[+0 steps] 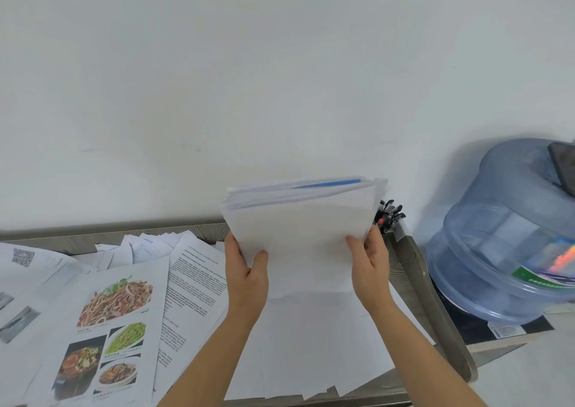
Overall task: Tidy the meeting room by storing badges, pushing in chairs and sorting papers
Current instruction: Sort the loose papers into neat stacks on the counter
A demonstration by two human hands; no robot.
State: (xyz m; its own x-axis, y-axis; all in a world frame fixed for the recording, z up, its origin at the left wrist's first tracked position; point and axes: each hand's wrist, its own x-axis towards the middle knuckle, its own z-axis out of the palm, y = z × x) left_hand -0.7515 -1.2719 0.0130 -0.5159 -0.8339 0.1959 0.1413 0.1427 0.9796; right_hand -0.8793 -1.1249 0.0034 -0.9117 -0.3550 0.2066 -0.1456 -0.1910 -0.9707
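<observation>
I hold a thick stack of white papers (301,229) upright on its lower edge above the table, with a blue sheet showing among its top edges. My left hand (245,273) grips the stack's lower left side, thumb on the near face. At the lower right side my right hand (368,263) grips it the same way. Under the stack lie blank white sheets (311,344). To the left spread loose printed pages, among them a food-photo page (105,322) and a text page (196,282).
The grey wooden table (435,310) stands against a white wall, its right edge close to my right arm. A cluster of black pens (390,215) stands behind the stack. A blue water jug (510,235) sits on a lower surface to the right.
</observation>
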